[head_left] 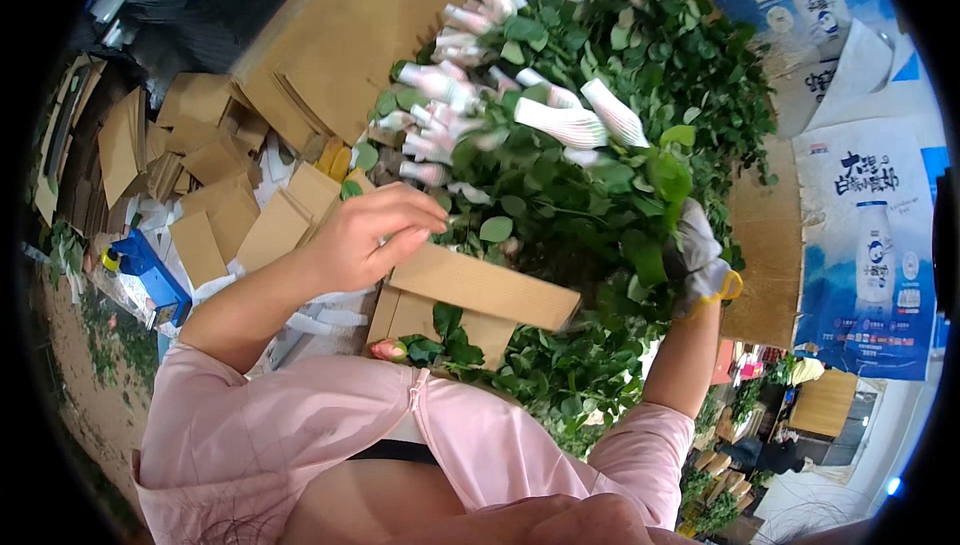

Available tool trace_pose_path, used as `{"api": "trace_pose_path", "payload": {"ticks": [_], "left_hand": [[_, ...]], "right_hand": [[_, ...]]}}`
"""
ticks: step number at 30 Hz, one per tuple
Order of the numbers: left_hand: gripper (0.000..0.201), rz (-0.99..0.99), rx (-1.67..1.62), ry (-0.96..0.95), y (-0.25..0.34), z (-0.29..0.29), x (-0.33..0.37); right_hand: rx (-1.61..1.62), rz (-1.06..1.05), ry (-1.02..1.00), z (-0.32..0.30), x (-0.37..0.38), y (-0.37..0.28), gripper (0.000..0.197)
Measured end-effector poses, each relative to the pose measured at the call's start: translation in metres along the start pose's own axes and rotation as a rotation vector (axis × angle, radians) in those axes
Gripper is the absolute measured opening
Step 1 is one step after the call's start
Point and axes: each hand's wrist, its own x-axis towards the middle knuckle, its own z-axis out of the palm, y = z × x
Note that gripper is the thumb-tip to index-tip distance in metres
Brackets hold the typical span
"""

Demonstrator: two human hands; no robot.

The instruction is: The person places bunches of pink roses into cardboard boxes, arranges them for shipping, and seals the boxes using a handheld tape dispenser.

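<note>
The bare left hand (pixel 365 235) lies with curled fingers on the upper edge of a flat brown cardboard sheet (pixel 480 290), gripping it beside the leaves. The right hand (pixel 697 260), in a grey-white glove with a yellow cuff, is pushed into the big heap of green-leaved rose stems with paper-wrapped pink buds (pixel 560 135); whether it is clenched, I cannot tell. More brown cardboard pieces (pixel 215 205) are scattered along the left edge of the tabletop.

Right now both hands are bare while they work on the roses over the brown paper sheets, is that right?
Not quite. The head view shows only the left hand bare; the right hand wears a light glove. They do work on the roses over brown paper sheets.
</note>
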Motion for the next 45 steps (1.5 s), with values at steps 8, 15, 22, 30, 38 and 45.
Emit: {"api": "trace_pose_path", "payload": {"ticks": [8,15,22,30,38,45], "left_hand": [[0.041,-0.659,-1.174,-0.001,-0.059,0.014,0.07],[0.038,-0.855,-1.416,0.135,-0.128,0.028,0.063],[0.047,-0.659,-1.325,0.084,-0.123,0.049,0.085],[0.034,-0.691,-1.218,0.309,-0.141,0.033,0.093],[0.038,-0.805,-1.221,0.165,-0.125,0.043,0.096],[0.037,-0.91,-1.015,0.234,-0.13,0.034,0.055]], "right_hand": [[-0.278,0.078,-0.156,0.001,0.053,-0.031,0.036],[-0.976,-0.176,-0.017,0.052,0.065,0.012,0.054],[-0.708,-0.618,0.17,0.109,0.062,0.007,0.054],[-0.656,-0.433,0.09,0.041,0.045,-0.028,0.02],[-0.614,-0.756,0.358,0.062,0.038,-0.034,0.048],[-0.789,-0.246,-0.065,0.104,0.051,0.001,0.034]]}}
